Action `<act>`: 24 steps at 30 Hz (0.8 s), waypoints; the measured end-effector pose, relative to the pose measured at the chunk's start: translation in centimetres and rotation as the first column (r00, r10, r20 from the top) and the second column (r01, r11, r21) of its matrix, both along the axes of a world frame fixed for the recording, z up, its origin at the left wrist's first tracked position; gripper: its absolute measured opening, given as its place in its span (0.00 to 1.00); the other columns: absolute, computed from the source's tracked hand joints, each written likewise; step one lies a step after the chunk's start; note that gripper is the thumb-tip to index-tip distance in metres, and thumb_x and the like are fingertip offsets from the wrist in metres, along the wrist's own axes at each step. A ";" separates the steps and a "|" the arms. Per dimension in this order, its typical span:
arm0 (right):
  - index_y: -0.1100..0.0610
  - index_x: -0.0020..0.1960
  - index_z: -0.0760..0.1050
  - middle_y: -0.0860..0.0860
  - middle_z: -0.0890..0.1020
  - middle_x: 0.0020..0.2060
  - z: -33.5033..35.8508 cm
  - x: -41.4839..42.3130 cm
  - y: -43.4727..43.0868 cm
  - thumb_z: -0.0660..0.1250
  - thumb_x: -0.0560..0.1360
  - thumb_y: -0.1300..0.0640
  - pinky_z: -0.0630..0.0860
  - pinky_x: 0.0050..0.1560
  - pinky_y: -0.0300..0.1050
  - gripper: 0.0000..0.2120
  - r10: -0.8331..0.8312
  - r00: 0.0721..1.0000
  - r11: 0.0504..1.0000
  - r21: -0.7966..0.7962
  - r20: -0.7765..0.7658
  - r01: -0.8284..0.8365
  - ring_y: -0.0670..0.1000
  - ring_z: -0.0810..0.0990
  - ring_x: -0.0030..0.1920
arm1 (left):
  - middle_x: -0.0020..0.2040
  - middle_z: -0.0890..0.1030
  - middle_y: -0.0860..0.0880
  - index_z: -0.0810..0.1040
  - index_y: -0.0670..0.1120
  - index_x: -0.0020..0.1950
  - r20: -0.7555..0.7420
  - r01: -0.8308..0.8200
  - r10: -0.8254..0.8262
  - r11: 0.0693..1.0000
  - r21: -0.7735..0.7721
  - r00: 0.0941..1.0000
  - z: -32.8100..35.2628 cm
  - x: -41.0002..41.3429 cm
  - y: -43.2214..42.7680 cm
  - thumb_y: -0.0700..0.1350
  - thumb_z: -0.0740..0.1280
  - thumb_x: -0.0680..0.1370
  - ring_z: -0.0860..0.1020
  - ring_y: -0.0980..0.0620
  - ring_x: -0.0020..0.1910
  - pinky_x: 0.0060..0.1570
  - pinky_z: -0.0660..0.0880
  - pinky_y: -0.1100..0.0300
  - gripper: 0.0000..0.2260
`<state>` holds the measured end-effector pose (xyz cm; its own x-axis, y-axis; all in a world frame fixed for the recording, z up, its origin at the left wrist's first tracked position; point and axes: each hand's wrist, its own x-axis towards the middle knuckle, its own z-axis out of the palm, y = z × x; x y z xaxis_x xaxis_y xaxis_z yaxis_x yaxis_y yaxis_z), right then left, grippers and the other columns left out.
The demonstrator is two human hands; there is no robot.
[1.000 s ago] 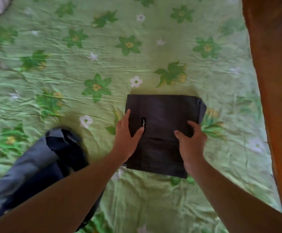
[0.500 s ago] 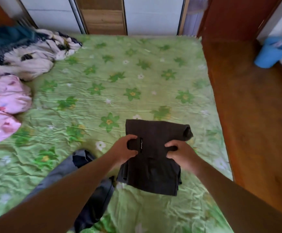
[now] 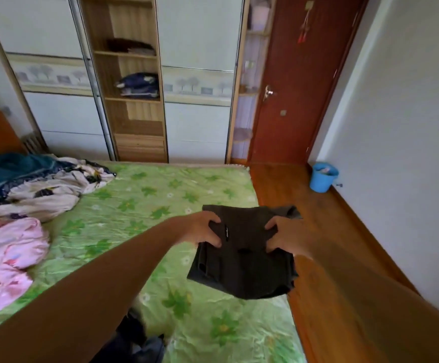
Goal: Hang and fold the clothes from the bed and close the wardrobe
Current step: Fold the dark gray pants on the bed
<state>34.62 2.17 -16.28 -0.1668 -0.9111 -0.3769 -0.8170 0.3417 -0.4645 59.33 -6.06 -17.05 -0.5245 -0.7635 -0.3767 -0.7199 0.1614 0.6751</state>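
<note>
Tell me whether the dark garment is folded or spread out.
Folded: the dark garment is a compact rectangle, with stacked layers showing along its left edge.

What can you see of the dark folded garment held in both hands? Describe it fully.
The dark charcoal folded cloth garment is a rough rectangle of several layers, stacked edges showing on its left. The fabric looks soft, with a small black tag beside the left hand. That hand and the right hand grip its far half; its near edge droops above the green floral bedsheet.
</note>
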 end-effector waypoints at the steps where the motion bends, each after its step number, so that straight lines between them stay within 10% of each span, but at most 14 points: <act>1: 0.43 0.62 0.71 0.48 0.69 0.46 2.2 -0.2 1.2 0.78 0.66 0.52 0.73 0.30 0.40 0.28 -0.048 0.998 0.999 -0.002 0.027 0.048 0.49 0.74 0.44 | 0.62 0.74 0.47 0.69 0.50 0.74 -0.004 0.035 -0.035 0.999 -0.015 0.999 2.0 -0.3 0.4 0.44 0.77 0.71 0.79 0.46 0.56 0.42 0.79 0.57 0.33; 10: 0.47 0.51 0.79 0.51 0.78 0.51 16.9 -3.2 15.2 0.75 0.64 0.52 0.82 0.53 0.51 0.16 -0.276 0.960 0.930 -0.240 0.046 0.279 0.52 0.79 0.50 | 0.61 0.73 0.52 0.70 0.50 0.73 -0.055 0.237 -0.242 0.968 -0.087 0.969 16.5 -5.8 8.2 0.43 0.77 0.73 0.77 0.51 0.57 0.45 0.77 0.59 0.30; 16: 0.52 0.53 0.78 0.52 0.79 0.49 20.9 -8.3 24.6 0.73 0.71 0.58 0.79 0.35 0.43 0.12 -0.417 0.906 0.868 -0.267 0.064 0.418 0.53 0.82 0.47 | 0.59 0.74 0.52 0.69 0.49 0.73 -0.025 0.402 -0.406 0.910 -0.097 0.914 21.4 -14.0 14.3 0.43 0.78 0.72 0.77 0.54 0.55 0.44 0.78 0.59 0.31; 24: 0.48 0.51 0.77 0.50 0.78 0.50 21.2 -19.6 34.9 0.74 0.71 0.54 0.78 0.39 0.43 0.10 -0.540 0.841 0.801 -0.291 0.024 0.523 0.50 0.79 0.47 | 0.58 0.73 0.50 0.67 0.48 0.75 0.063 0.565 -0.563 0.811 -0.151 0.824 23.2 -27.6 22.7 0.43 0.77 0.73 0.77 0.52 0.56 0.44 0.79 0.59 0.34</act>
<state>14.98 37.10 4.97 -0.6685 -0.7370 -0.0992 -0.5726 0.5953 -0.5637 31.70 16.60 6.13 -0.8766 -0.3842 -0.2898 -0.4794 0.6439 0.5963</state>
